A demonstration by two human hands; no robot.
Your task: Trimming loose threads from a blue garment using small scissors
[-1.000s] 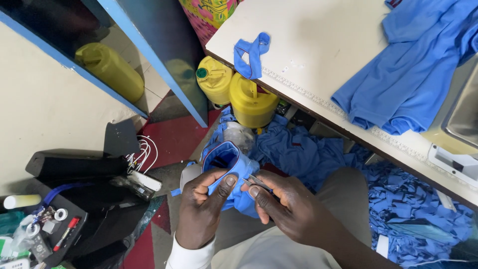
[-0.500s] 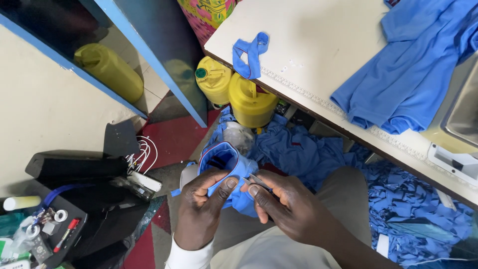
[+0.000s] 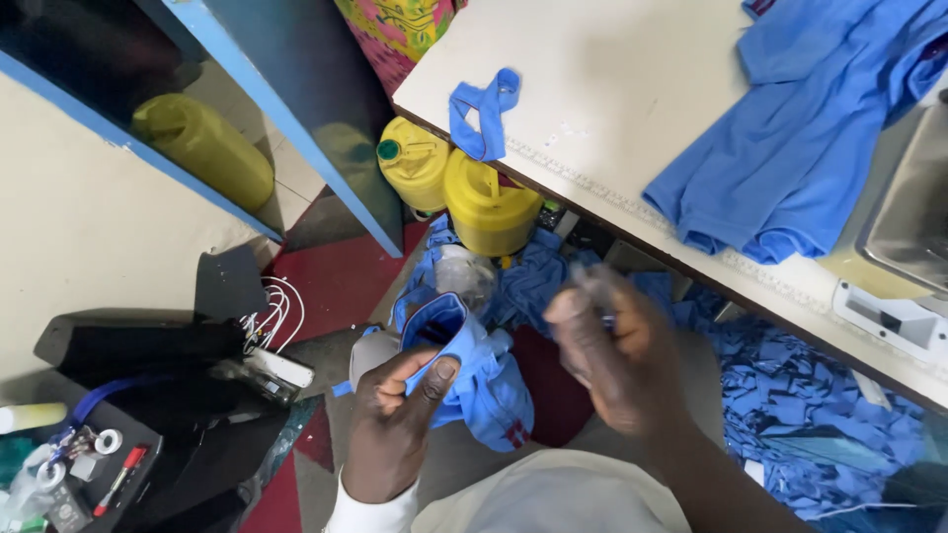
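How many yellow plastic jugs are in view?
3: one jug behind the blue frame at left, two jugs side by side beneath the table edge. More may be hidden.

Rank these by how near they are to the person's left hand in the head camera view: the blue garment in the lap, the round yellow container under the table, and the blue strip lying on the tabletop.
From the left hand:
1. Blue garment, pinched in that hand, in the lap.
2. Round yellow container, on the floor beyond, under the table edge.
3. Blue strip, farthest, up on the white tabletop.

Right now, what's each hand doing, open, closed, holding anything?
Left hand: closed on the blue garment.
Right hand: raised and motion-blurred; cannot tell its grip or whether it holds anything.
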